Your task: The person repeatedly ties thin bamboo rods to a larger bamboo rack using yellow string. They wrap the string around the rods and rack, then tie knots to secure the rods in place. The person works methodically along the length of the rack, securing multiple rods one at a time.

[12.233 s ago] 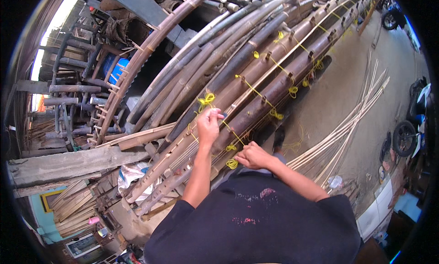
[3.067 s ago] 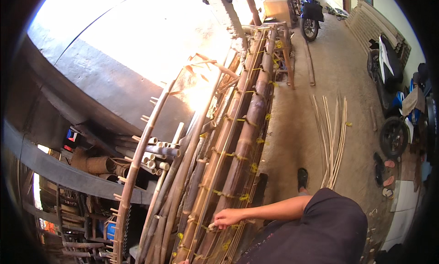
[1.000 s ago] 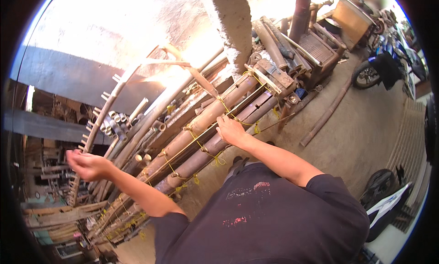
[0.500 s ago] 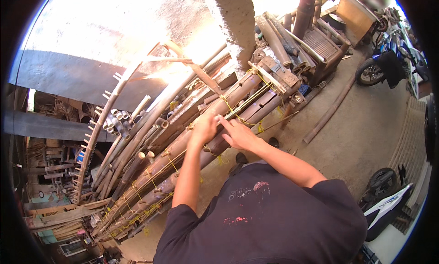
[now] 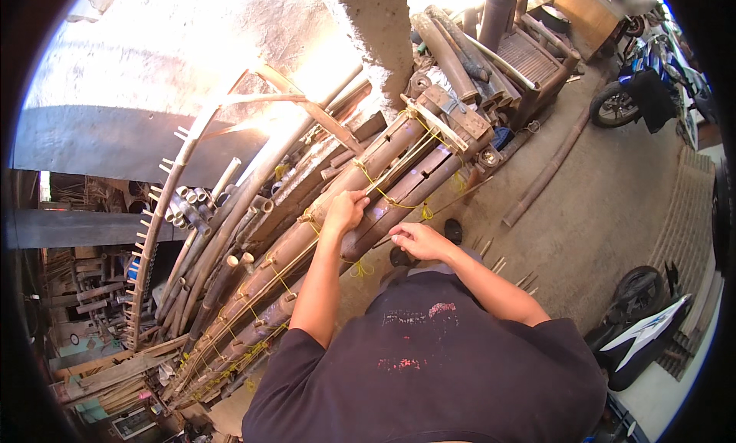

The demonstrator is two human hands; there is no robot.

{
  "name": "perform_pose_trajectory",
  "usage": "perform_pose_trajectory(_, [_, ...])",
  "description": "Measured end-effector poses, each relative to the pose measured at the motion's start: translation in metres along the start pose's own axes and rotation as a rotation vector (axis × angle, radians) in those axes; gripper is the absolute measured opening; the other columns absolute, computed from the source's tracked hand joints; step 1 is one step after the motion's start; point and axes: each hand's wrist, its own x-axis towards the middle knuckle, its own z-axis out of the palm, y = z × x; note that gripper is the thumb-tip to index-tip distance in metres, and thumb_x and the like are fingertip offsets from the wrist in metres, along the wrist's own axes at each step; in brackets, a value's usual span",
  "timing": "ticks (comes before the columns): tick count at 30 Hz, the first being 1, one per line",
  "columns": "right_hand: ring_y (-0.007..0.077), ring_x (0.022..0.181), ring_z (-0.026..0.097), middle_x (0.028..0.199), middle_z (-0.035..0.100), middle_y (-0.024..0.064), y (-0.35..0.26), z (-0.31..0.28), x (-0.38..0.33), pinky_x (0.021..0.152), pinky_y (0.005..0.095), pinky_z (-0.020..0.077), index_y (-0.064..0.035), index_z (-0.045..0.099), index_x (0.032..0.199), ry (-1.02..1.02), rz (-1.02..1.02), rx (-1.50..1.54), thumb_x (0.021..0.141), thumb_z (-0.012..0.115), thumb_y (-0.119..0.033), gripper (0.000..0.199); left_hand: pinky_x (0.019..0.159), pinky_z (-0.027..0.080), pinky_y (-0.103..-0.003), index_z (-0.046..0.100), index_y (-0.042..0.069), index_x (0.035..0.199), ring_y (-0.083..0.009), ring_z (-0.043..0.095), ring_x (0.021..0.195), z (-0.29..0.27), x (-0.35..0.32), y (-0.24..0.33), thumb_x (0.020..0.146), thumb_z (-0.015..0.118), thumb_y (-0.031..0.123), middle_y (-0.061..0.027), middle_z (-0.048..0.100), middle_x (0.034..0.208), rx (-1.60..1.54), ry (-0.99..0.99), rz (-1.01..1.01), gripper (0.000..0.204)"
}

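Two thick brown bamboo tubes [image 5: 399,142] lie side by side on a slant, bound with yellow cord [image 5: 395,202]. My left hand [image 5: 347,213] rests on the tubes with its fingers bent into the gap between them. What those fingers grip, if anything, is hidden. My right hand [image 5: 420,240] hangs just off the near side of the tubes, thumb and forefinger pinched together. Whatever is between them is too small to name. A wooden end block [image 5: 460,115] caps the far right end of the tubes.
A curved bamboo piece with pegs [image 5: 165,205] stands at left, by stacked bamboo poles [image 5: 230,220]. Cut bamboo lengths [image 5: 448,55] lean beyond a concrete post [image 5: 376,36]. A long pole [image 5: 552,174] lies on the floor. Motorcycles [image 5: 652,98] stand at right.
My right hand has drawn away from my left, off the tubes and slightly toward me. My left hand stays on the bamboo. The whole view has shifted slightly.
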Motion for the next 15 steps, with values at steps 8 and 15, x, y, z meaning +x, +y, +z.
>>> perform_pose_trajectory(8, [0.016,0.088,0.063,0.095,0.064,0.0022,-0.021,-0.011,0.024,0.084,0.0313,0.0522,-0.01,0.063,0.109,0.265,0.451,1.435,0.102,0.051,-0.028,0.023,0.085,0.049,-0.047,0.069,0.004,0.103,-0.037,0.067,0.102,0.021,0.001,0.033,0.093,0.06,0.019,-0.02,0.07,0.104,0.036,0.164,-0.124,0.02])
perform_pose_trajectory(15, [0.02,0.071,0.057,0.075,0.058,0.0075,-0.122,0.021,0.106,0.068,0.0375,0.0477,-0.0088,0.059,0.084,0.14,-0.508,0.086,0.093,0.051,-0.018,0.016,0.079,0.039,-0.05,0.062,0.001,0.107,-0.0377,0.063,0.085,0.072,-0.001,0.014,0.094,0.056,0.018,-0.0172,0.068,0.084,-0.232,0.542,0.145,0.022])
